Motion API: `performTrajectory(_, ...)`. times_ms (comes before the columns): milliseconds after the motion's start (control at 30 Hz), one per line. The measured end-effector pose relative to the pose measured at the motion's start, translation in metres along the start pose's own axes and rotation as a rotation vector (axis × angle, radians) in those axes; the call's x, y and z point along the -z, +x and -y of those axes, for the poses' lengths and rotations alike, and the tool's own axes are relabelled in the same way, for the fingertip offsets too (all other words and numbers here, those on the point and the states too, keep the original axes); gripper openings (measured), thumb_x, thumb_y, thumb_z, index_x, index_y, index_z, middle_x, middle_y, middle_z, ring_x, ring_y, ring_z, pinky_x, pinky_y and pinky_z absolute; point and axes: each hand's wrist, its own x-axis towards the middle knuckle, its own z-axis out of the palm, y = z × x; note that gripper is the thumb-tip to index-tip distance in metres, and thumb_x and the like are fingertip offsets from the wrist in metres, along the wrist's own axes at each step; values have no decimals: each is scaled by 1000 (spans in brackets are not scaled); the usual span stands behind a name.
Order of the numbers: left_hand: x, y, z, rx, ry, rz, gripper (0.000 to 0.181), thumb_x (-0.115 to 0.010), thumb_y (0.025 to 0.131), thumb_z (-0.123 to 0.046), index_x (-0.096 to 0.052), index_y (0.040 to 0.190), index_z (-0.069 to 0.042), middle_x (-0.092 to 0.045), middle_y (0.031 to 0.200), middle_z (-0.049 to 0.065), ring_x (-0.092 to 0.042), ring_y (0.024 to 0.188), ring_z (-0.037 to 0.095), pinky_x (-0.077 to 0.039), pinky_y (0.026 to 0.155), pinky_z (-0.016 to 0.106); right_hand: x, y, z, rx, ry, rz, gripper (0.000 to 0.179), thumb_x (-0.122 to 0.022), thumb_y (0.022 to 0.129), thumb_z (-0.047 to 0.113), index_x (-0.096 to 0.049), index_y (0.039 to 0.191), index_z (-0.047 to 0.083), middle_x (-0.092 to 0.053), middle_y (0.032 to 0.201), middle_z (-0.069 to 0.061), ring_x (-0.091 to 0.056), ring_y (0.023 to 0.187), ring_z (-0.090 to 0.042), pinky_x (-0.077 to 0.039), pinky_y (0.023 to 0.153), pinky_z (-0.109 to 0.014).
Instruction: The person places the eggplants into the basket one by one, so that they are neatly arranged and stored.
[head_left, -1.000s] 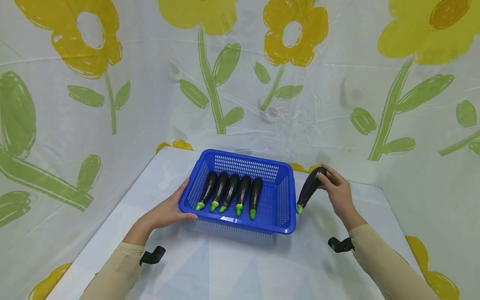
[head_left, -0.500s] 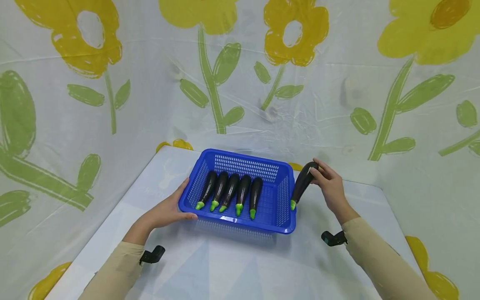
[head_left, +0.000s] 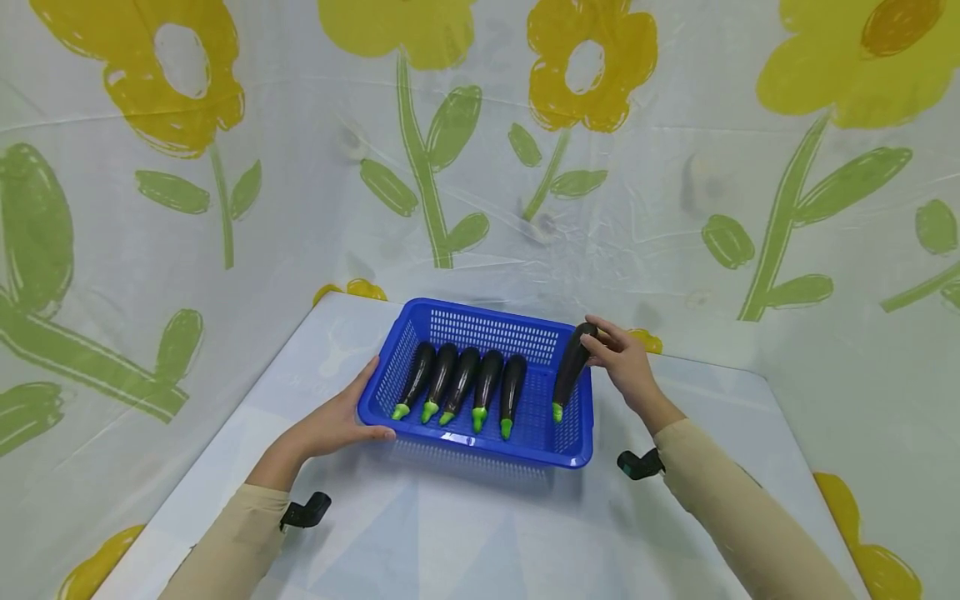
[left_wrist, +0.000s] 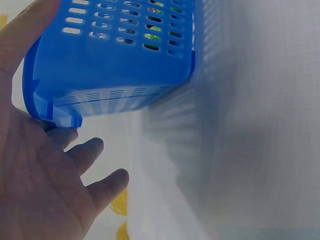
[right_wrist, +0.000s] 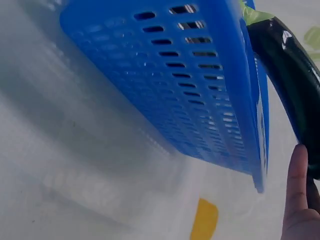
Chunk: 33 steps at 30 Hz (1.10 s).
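Note:
A blue plastic basket [head_left: 480, 446] holds several dark eggplants [head_left: 467, 375] in a row, their green stem ends facing the near side. At the basket's left corner my left hand [head_left: 336, 425] rests against it, thumb along the front and fingers along the left side. In the left wrist view this left hand [left_wrist: 40, 185] has its fingers spread, fairly straight. Over the basket's right end, my right hand [head_left: 628, 365] pinches another eggplant [head_left: 572, 373] near its thick end, stem end pointing down. The right wrist view shows that eggplant [right_wrist: 292, 75] beside the rim.
The basket stands on a pale table [head_left: 420, 533] with a faint triangle pattern. Flower-printed sheeting [head_left: 645, 217] hangs behind and at both sides. A small black device [head_left: 306, 510] is strapped at the left wrist, another device [head_left: 639, 464] at the right.
My right hand has carried its eggplant leftward from outside the basket, across the right rim, to above the inside. My left hand and the basket stay where they were.

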Motion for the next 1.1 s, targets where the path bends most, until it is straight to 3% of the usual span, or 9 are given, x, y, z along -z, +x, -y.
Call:
performTrajectory(300,1,0,-2,-7,-7,0,119,-74,68,-57,9,148,-31,-5,156,9,-18,137,40,-26,102,62,-18,6,6,-5,-114,18,56,-64,83,48,-51,133,27,-56,125,-12,-61,99,-25,-53,83,-32)
performTrajectory(500,1,0,-1,6,-1,-3,119,-74,68,-58,10,148,-32,-7,155,11,-20,137,41,-26,102,62,-28,12,8,-35,-216,34,56,-65,82,48,-51,132,27,-53,128,-12,-64,92,-26,-54,79,-35)
performTrajectory(867,1,1,1,-20,-5,-6,118,-74,69,-56,10,148,-32,-5,156,8,-17,138,39,-25,103,62,-38,17,17,-16,-394,131,48,-61,89,37,-51,133,21,-50,131,-15,-67,83,-25,-55,74,-38)
performTrajectory(1100,-2,1,1,9,-11,5,118,-74,68,-57,10,148,-33,-6,156,10,-18,137,41,-25,102,62,-42,19,23,-9,-421,184,45,-60,90,34,-54,132,18,-55,126,-15,-68,84,-28,-55,75,-38)
